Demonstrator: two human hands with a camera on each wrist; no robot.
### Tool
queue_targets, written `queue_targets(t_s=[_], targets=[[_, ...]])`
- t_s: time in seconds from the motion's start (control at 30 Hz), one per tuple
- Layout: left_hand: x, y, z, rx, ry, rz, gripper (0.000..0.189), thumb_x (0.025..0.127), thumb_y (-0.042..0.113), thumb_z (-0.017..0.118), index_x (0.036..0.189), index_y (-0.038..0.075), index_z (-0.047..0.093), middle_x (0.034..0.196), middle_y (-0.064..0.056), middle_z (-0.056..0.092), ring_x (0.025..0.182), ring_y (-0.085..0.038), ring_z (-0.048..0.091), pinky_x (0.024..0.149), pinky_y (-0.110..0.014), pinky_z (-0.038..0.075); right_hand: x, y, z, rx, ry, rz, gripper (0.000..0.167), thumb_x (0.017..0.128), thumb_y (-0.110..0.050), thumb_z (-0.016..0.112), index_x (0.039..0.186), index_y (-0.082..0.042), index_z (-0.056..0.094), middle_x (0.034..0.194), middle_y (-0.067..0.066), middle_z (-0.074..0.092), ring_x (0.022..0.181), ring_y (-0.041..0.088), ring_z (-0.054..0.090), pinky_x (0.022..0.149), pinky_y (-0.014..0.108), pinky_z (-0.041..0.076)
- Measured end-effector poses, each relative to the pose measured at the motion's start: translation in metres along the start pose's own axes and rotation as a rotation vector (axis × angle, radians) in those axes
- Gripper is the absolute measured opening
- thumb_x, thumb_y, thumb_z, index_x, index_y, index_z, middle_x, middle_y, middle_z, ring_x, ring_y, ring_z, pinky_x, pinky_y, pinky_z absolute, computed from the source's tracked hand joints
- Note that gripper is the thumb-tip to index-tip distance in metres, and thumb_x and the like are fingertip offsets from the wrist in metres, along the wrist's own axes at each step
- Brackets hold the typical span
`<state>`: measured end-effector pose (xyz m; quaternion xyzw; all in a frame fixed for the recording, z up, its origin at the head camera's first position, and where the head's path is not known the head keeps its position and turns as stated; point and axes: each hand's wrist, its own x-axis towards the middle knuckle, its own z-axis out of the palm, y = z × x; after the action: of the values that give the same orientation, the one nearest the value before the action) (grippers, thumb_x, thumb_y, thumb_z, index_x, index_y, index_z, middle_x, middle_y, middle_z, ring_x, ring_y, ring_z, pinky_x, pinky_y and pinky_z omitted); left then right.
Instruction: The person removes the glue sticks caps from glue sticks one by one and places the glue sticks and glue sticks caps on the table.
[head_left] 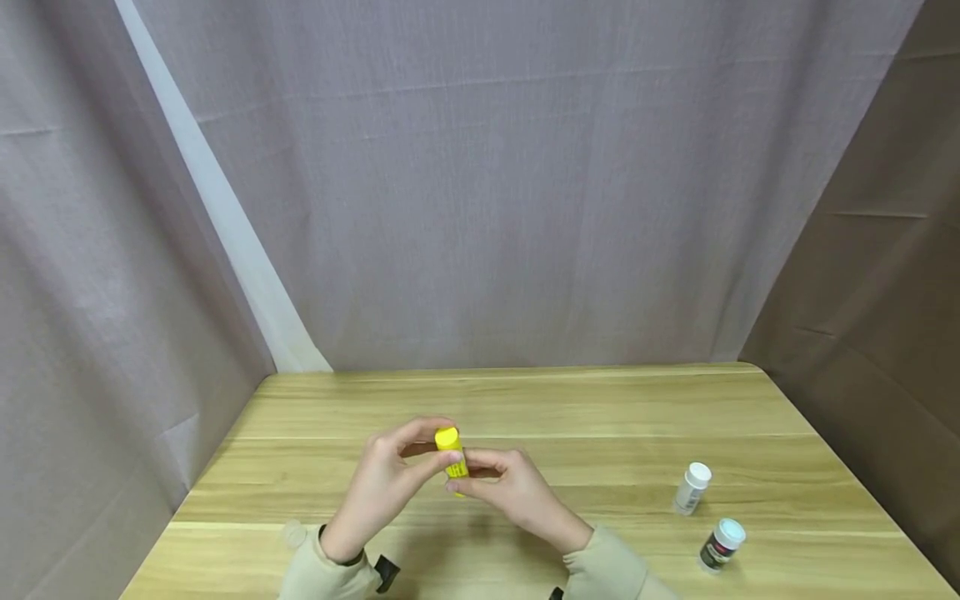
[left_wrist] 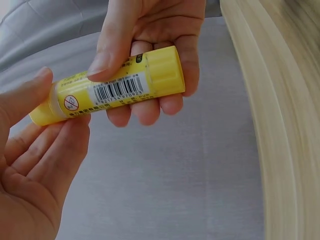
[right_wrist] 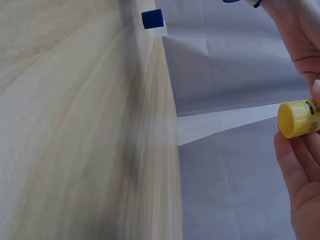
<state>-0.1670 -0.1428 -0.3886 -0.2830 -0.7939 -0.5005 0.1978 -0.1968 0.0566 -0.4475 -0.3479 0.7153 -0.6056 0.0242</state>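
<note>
A yellow glue stick [head_left: 457, 468] is held tilted above the table between both hands. My left hand [head_left: 386, 475] pinches its upper end between thumb and fingers. Around its lower part, the right hand [head_left: 517, 492] grips with thumb and fingers. In the left wrist view the glue stick [left_wrist: 117, 90] shows a barcode label, with the left hand [left_wrist: 40, 170] at the capped end and the right hand [left_wrist: 155, 30] near the other. The right wrist view shows the round, hollow-looking lower end of the glue stick [right_wrist: 295, 118]; the rest is cut off or covered by fingers.
On the right of the wooden table [head_left: 337, 408] stand a small bottle with a white cap [head_left: 692, 490] and a jar with a dark label and pale lid [head_left: 722, 546]. Grey curtains [head_left: 480, 208] hang behind and at the left; a brown one [head_left: 877, 275] hangs at the right.
</note>
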Motion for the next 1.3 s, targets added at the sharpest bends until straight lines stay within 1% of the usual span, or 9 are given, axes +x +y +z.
queue_targets(t_s=[0.2, 0.4, 0.57, 0.67, 0.83, 1.03, 1.2, 1.3], targets=[[0.0014, 0.0001, 0.002, 0.029, 0.035, 0.009, 0.032, 0.081, 0.014, 0.084, 0.111, 0.009, 0.073, 0.103, 0.0, 0.075, 0.09, -0.012, 0.072, 0.083, -0.031, 0.059, 0.0005, 0.0004, 0.0004, -0.022, 0.017, 0.011, 0.039, 0.091, -0.023, 0.077, 0.127, -0.012, 0.07, 0.12, 0.001, 0.072, 0.1, 0.017, 0.071, 0.088, 0.034, 0.058], [0.002, 0.0011, 0.0037, 0.051, 0.068, 0.007, 0.032, 0.08, 0.013, 0.086, 0.108, 0.008, 0.073, 0.099, 0.001, 0.075, 0.089, -0.012, 0.072, 0.081, -0.029, 0.06, -0.0004, -0.0022, 0.0019, -0.034, 0.046, 0.041, 0.038, 0.09, -0.023, 0.077, 0.126, -0.014, 0.071, 0.12, -0.001, 0.072, 0.099, 0.016, 0.071, 0.087, 0.031, 0.058], [0.001, 0.0026, 0.0053, 0.054, 0.091, -0.026, 0.031, 0.079, 0.015, 0.087, 0.106, 0.008, 0.074, 0.097, 0.003, 0.076, 0.087, -0.013, 0.073, 0.078, -0.028, 0.06, -0.0017, -0.0006, 0.0037, -0.051, 0.065, 0.039, 0.039, 0.09, -0.024, 0.078, 0.126, -0.013, 0.071, 0.12, -0.001, 0.071, 0.099, 0.016, 0.071, 0.087, 0.029, 0.058], [0.0006, 0.0031, 0.0063, 0.054, 0.101, -0.041, 0.03, 0.078, 0.015, 0.088, 0.104, 0.01, 0.074, 0.097, 0.003, 0.076, 0.086, -0.014, 0.073, 0.075, -0.028, 0.061, -0.002, 0.0012, 0.0043, -0.06, 0.071, 0.03, 0.04, 0.089, -0.023, 0.078, 0.127, -0.012, 0.07, 0.12, 0.0, 0.071, 0.099, 0.016, 0.071, 0.087, 0.028, 0.057], [0.0015, 0.0035, 0.0072, 0.057, 0.113, -0.038, 0.028, 0.078, 0.015, 0.088, 0.102, 0.013, 0.074, 0.097, 0.004, 0.075, 0.086, -0.014, 0.073, 0.073, -0.028, 0.061, -0.002, 0.002, 0.0044, -0.073, 0.083, 0.017, 0.041, 0.089, -0.024, 0.078, 0.127, -0.012, 0.07, 0.12, 0.0, 0.071, 0.099, 0.016, 0.071, 0.088, 0.028, 0.057], [0.0018, 0.003, 0.0078, 0.104, 0.136, -0.014, 0.029, 0.077, 0.016, 0.088, 0.101, 0.01, 0.074, 0.096, 0.003, 0.075, 0.084, -0.013, 0.073, 0.072, -0.026, 0.06, -0.0014, 0.0001, 0.0041, -0.073, 0.077, 0.024, 0.041, 0.09, -0.027, 0.078, 0.128, -0.015, 0.07, 0.12, -0.002, 0.071, 0.099, 0.014, 0.071, 0.089, 0.029, 0.057], [0.0019, 0.0031, 0.0086, 0.12, 0.152, -0.033, 0.03, 0.077, 0.016, 0.088, 0.102, 0.008, 0.074, 0.095, 0.002, 0.075, 0.083, -0.013, 0.073, 0.07, -0.026, 0.06, -0.0007, 0.0003, 0.004, -0.079, 0.074, 0.023, 0.041, 0.09, -0.027, 0.078, 0.128, -0.015, 0.07, 0.12, -0.002, 0.071, 0.098, 0.014, 0.071, 0.089, 0.029, 0.057], [0.0021, 0.0037, 0.0087, 0.127, 0.162, -0.042, 0.03, 0.077, 0.018, 0.089, 0.101, 0.009, 0.074, 0.095, 0.004, 0.075, 0.083, -0.012, 0.072, 0.071, -0.025, 0.06, -0.0005, 0.0006, 0.0044, -0.089, 0.086, 0.029, 0.041, 0.089, -0.029, 0.078, 0.127, -0.016, 0.071, 0.12, -0.003, 0.071, 0.098, 0.014, 0.071, 0.089, 0.029, 0.057]])
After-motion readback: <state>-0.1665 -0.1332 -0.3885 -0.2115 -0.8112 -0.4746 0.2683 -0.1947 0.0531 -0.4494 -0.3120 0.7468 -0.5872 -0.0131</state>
